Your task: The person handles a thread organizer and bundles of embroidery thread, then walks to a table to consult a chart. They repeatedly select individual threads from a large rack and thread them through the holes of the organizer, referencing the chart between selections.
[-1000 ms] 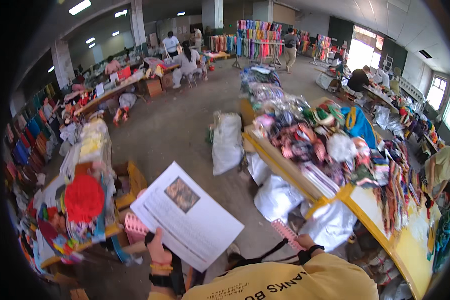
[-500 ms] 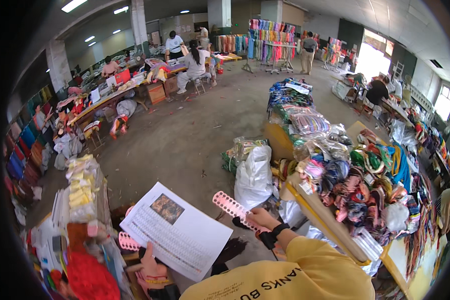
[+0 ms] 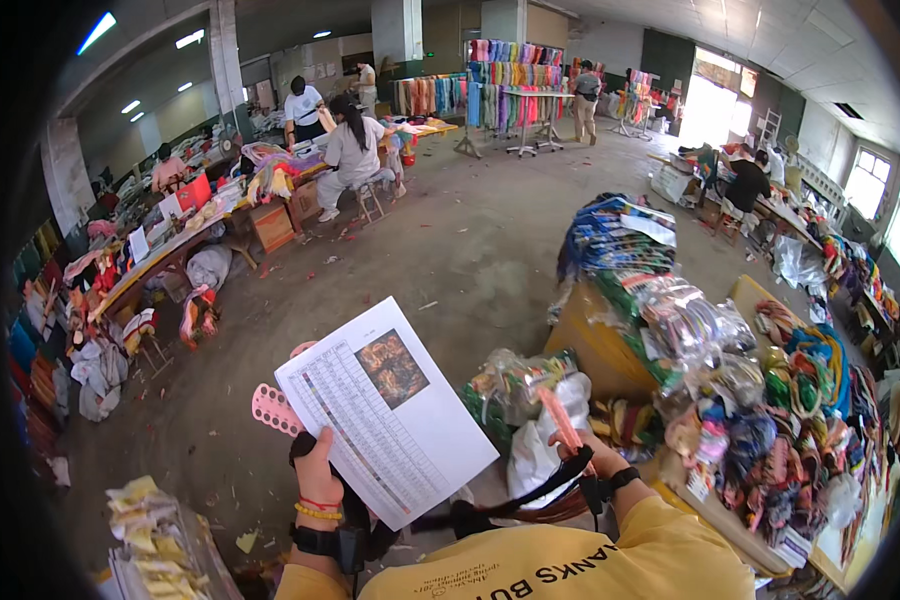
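Note:
My left hand (image 3: 317,475) is closed on a white printed sheet (image 3: 448,432) with a small picture and a table of rows. Behind the sheet a pink punched card (image 3: 274,409) with round holes sticks out, pinched in the same hand; most of it is hidden. My right hand (image 3: 592,458) grips a second pink punched card (image 3: 560,416), seen nearly edge-on and pointing up. Dark thread (image 3: 530,503) hangs from the right hand and runs behind the sheet's lower edge.
Bagged thread bundles (image 3: 635,240) are piled at the right, with loose skeins (image 3: 770,450) beyond. A white sack (image 3: 545,430) stands close to my right hand. Yellow-wrapped stacks (image 3: 150,520) lie lower left. People work at a long table (image 3: 160,255); skein racks (image 3: 515,85) stand far back.
The view has shifted left. The sheet has turned, its picture now at the upper right. The right card has swung from flat to nearly edge-on, and dark thread now shows stretched near the right hand.

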A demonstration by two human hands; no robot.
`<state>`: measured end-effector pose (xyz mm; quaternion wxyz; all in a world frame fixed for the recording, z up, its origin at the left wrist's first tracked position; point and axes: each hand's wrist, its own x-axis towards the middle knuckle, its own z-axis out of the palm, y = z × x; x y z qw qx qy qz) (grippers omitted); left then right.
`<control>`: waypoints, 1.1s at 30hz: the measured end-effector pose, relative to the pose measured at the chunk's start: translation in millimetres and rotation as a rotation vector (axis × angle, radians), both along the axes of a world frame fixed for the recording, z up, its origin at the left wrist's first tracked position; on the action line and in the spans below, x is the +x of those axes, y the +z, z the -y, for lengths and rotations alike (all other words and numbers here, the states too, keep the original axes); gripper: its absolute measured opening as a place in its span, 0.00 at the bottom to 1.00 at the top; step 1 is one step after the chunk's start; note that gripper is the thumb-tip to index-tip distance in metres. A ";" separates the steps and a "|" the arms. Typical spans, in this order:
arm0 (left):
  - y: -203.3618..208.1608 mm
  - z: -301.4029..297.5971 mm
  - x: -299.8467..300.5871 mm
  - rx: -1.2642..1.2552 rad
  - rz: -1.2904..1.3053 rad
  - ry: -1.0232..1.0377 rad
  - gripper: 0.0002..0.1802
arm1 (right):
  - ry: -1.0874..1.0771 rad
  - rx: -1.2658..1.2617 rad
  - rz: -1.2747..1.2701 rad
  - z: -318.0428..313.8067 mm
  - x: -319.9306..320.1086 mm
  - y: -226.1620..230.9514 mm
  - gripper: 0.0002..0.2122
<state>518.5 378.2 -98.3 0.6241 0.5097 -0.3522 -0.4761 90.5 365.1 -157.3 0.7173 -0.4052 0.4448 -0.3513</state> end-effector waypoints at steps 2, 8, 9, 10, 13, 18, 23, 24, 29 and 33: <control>12.3 62.8 4.0 0.030 -0.259 0.063 0.17 | 0.129 0.059 -0.020 64.2 35.9 18.3 0.15; 40.2 195.7 37.5 0.088 -0.228 0.135 0.13 | 0.580 -0.021 0.025 233.1 149.3 69.4 0.24; 28.2 209.4 37.4 0.093 -0.242 0.150 0.13 | 0.685 -0.003 0.076 249.7 158.8 62.5 0.25; 15.9 233.3 45.2 0.030 -0.332 0.178 0.13 | 0.688 -0.009 0.069 271.8 173.6 63.4 0.25; 0.6 310.1 53.2 -0.056 -0.435 0.213 0.14 | 0.538 -0.019 -0.025 338.4 213.0 42.5 0.22; -10.2 472.5 57.6 0.059 -0.554 0.074 0.15 | 0.613 0.083 -0.208 455.6 214.2 17.2 0.19; -10.2 610.5 21.9 -0.166 0.334 -0.297 0.12 | 0.222 0.038 -0.094 534.4 209.6 7.1 0.24; -9.7 642.0 3.5 -0.096 -0.287 -0.295 0.12 | 0.139 0.084 -0.062 552.7 206.7 10.1 0.24; -28.5 782.4 -63.0 0.082 -0.592 -0.489 0.14 | -0.209 -0.175 -0.030 659.3 181.2 -1.1 0.20; -5.1 880.7 -106.6 0.210 -0.710 -0.491 0.12 | -0.163 -0.160 -0.016 767.8 145.2 4.4 0.19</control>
